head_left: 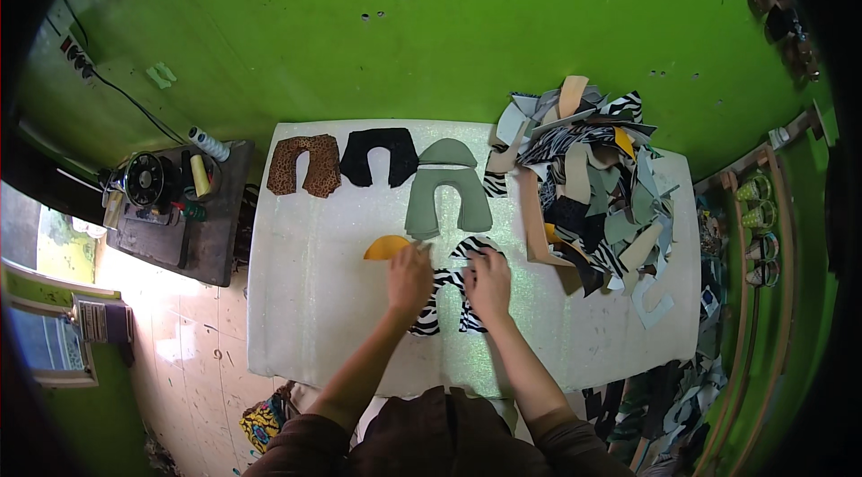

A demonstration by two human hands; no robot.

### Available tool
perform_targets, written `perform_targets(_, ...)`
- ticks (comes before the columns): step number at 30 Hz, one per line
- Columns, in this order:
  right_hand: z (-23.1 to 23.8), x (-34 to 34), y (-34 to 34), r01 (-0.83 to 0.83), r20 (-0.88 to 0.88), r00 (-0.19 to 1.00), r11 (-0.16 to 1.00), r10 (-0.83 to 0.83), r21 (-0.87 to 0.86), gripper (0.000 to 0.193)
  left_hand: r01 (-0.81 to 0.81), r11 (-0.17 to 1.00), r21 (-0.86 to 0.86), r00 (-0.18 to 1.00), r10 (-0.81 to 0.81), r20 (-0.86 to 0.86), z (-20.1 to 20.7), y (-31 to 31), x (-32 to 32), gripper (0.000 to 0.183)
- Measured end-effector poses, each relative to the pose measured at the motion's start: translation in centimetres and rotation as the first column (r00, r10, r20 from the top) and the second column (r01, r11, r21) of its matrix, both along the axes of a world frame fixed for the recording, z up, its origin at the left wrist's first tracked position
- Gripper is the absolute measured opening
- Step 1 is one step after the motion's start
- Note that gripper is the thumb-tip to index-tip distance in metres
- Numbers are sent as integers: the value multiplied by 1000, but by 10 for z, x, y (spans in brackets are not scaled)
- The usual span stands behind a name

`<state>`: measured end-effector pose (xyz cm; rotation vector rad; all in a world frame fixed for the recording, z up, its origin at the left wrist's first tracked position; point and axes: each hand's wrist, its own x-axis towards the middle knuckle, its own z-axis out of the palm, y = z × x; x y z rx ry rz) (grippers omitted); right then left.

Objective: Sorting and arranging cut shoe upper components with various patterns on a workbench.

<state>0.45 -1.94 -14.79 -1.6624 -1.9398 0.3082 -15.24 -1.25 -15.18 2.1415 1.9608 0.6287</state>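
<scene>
A dark stand [211,248] with spools of thread [208,144] and a black wheel [145,179] occupies the left side of a room with a bright green wall [287,37], beside a pale, glossy worktop [314,315]; at right, a wooden rack [783,208] holds patterned sandals [756,215]. Across the worktop's far side lie a leopard-print arch-shaped piece [283,163], a black one [357,161] and grey-green ones [422,201] with a matching half-moon piece [446,152] at their top, then a box [533,221] heaped with offcuts [584,176]. Nearer the person, a yellow half-moon piece [382,248] sits just left of a black-and-white zebra-print arch [424,323], its two legs toward the body, with a curved zebra-print piece [465,247] above its right side. Bare forearms reach up from the lower edge, the left hand [410,280] over the arch's upper left, the right hand [488,284] over its upper right. Both hands' fingers are bent downward; whether either set is clamped on the fabric cannot be told.
</scene>
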Motion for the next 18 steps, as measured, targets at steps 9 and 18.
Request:
perform_targets(9,-13,-70,19,-182,32,983,983,182,-4,28,17,996,-93,1000,-15,22,-9,5,-91,52)
perform_targets(18,-18,-86,24,-79,120,988,985,98,-156,30,71,997,-6,990,-70,119,-21,2,-91,43)
